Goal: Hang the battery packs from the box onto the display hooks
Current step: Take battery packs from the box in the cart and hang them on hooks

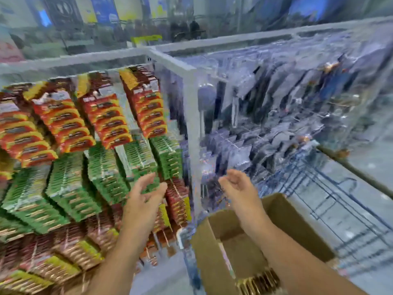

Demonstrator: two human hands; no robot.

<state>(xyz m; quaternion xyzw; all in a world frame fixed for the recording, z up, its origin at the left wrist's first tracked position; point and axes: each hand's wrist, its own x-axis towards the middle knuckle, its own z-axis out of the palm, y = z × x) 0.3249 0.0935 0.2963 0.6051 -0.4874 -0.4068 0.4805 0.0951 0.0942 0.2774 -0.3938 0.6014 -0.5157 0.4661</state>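
The left hand (pixel 144 194) is raised in front of the green packs (pixel 136 158) on the display rack (pixel 189 99), and its fingers (pixel 148 179) are loosely spread and touch or nearly touch the lowest pack; the blur does not let me tell if they grip it. The right hand (pixel 236 186) is in the air above the cardboard box (pixel 214 226), fingers slightly curled, holding nothing. Some battery packs (pixel 258 282) remain in the box, at its near end.
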